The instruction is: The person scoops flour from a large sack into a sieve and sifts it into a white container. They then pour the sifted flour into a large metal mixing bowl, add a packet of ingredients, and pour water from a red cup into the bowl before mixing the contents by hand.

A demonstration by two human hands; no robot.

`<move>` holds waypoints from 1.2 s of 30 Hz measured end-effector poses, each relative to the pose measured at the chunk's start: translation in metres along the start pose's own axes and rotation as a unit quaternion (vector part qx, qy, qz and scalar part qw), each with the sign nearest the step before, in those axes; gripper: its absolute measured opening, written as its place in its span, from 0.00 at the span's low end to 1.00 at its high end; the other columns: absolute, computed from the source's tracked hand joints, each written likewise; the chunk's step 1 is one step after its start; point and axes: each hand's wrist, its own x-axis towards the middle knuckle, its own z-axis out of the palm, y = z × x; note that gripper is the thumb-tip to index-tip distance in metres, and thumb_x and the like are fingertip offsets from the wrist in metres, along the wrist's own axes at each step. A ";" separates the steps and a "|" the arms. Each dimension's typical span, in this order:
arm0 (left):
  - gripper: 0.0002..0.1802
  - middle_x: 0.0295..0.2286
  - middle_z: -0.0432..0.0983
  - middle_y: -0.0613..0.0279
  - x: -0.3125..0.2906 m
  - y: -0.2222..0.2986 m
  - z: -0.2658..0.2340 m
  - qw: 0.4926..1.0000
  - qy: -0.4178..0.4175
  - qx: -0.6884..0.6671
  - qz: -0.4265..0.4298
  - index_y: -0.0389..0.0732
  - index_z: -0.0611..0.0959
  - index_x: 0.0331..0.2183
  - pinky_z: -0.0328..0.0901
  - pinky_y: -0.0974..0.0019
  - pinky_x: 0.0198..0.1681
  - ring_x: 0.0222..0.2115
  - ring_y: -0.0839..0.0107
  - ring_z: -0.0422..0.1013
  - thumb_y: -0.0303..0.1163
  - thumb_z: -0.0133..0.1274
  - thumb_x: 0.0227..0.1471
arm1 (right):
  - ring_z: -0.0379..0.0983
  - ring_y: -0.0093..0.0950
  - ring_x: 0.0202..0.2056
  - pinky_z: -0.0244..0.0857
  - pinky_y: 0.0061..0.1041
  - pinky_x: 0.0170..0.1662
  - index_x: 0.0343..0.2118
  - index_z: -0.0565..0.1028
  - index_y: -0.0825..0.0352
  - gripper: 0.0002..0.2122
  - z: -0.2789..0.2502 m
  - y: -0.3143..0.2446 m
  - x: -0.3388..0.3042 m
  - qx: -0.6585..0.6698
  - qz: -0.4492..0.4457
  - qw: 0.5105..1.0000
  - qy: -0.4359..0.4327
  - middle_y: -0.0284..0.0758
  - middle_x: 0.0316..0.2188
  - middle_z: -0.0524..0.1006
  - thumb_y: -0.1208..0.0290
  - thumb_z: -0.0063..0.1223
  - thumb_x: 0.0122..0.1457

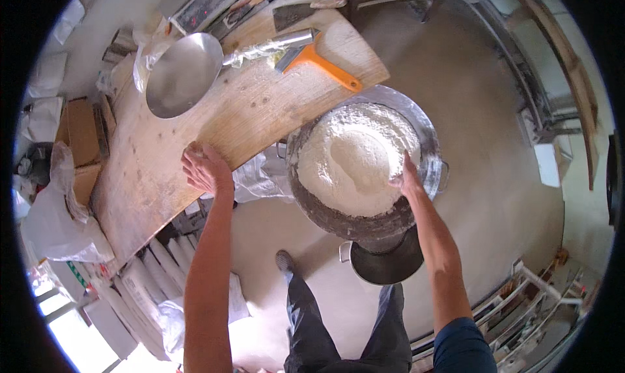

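My left hand rests at the front edge of the floury wooden table, its fingers apart and slightly bent. To the right, a wide metal basin holds a heap of white flour with a rounded hollow in it. Over the basin's right side is my right hand, thumb raised and fingers curled down at the flour. What lies in those fingers is hidden. An empty-looking metal bowl stands on the table's far left part. An orange-handled scraper lies near the table's right end.
Beside the scraper lies a metal roller partly wrapped in plastic. A flat-bladed scraper and other tools are farther back. Below the basin stands a dark pot. Cardboard boxes and a plastic bag line the left; a metal rack stands lower right.
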 end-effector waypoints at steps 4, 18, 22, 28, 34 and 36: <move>0.26 0.57 0.69 0.59 0.003 0.010 0.006 0.997 0.021 0.040 -0.061 0.48 0.76 0.58 0.56 0.46 0.58 0.58 0.56 0.65 0.51 0.49 0.65 | 0.70 0.44 0.59 0.69 0.48 0.58 0.69 0.58 0.73 0.49 0.043 -0.055 0.053 -0.082 -0.024 0.990 -0.111 0.50 0.65 0.66 0.27 0.44 0.62; 0.25 0.66 0.62 0.60 0.011 0.008 0.005 0.995 -0.045 0.077 0.034 0.52 0.73 0.62 0.53 0.47 0.61 0.66 0.59 0.57 0.41 0.46 0.66 | 0.71 0.53 0.61 0.60 0.48 0.66 0.55 0.76 0.80 0.46 0.246 0.007 0.097 -0.647 -0.291 0.671 -0.216 0.60 0.55 0.76 0.28 0.43 0.63; 0.25 0.65 0.63 0.59 0.012 0.006 0.005 0.996 -0.031 0.072 0.052 0.51 0.73 0.62 0.54 0.46 0.61 0.65 0.58 0.58 0.40 0.46 0.65 | 0.49 0.66 0.69 0.43 0.80 0.62 0.66 0.62 0.81 0.49 0.239 0.064 0.038 -0.782 -0.309 0.503 -0.200 0.62 0.70 0.57 0.30 0.45 0.62; 0.27 0.64 0.64 0.58 0.011 0.006 0.005 0.996 -0.017 0.070 0.055 0.49 0.72 0.62 0.54 0.45 0.61 0.64 0.57 0.60 0.40 0.49 0.63 | 0.54 0.57 0.70 0.46 0.77 0.63 0.67 0.62 0.76 0.38 0.151 0.107 -0.026 -0.798 -0.476 0.313 -0.195 0.56 0.69 0.60 0.51 0.54 0.63; 0.27 0.63 0.66 0.58 0.010 0.003 0.007 0.995 -0.007 0.073 0.062 0.46 0.72 0.61 0.55 0.45 0.60 0.63 0.56 0.62 0.40 0.48 0.62 | 0.59 0.43 0.69 0.44 0.60 0.72 0.59 0.75 0.66 0.23 0.051 0.088 0.008 -0.785 -0.539 0.182 -0.245 0.44 0.66 0.68 0.61 0.55 0.64; 0.27 0.62 0.67 0.58 0.010 0.002 0.008 0.995 -0.002 0.071 0.070 0.46 0.73 0.60 0.56 0.45 0.60 0.63 0.56 0.62 0.39 0.48 0.61 | 0.60 0.41 0.69 0.46 0.56 0.72 0.55 0.79 0.63 0.17 0.040 0.060 0.018 -0.845 -0.448 0.106 -0.272 0.42 0.66 0.69 0.67 0.56 0.63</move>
